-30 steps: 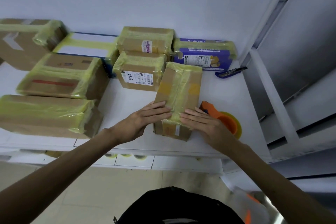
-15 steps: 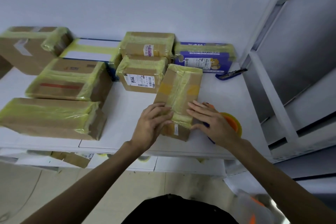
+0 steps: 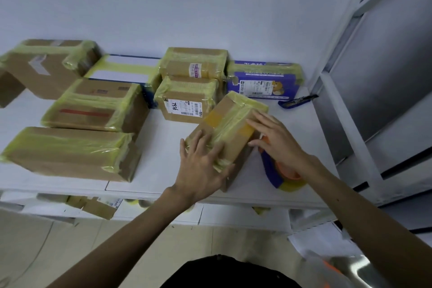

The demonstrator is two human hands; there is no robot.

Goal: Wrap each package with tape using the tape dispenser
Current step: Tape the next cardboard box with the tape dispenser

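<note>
Pivoting askew just now, the package [image 3: 230,119] looks ready for another band. Left hand [image 3: 201,168] presses spread-fingered; right hand [image 3: 280,142] lies flat, tape dispenser [image 3: 272,174] just beneath it.

This looks like a parcel packing room. Beyond the fingers [image 3: 259,124], a white desk [image 3: 163,159] carries cardboard boxes [image 3: 93,105] bound in yellowish tape, some bearing barcode labels [image 3: 184,107]. A tape dispenser [image 3: 271,170] lies under the right fingers, a cutter [image 3: 297,101] lies farther off, and a metal rack [image 3: 348,124] stands to their right.
</note>
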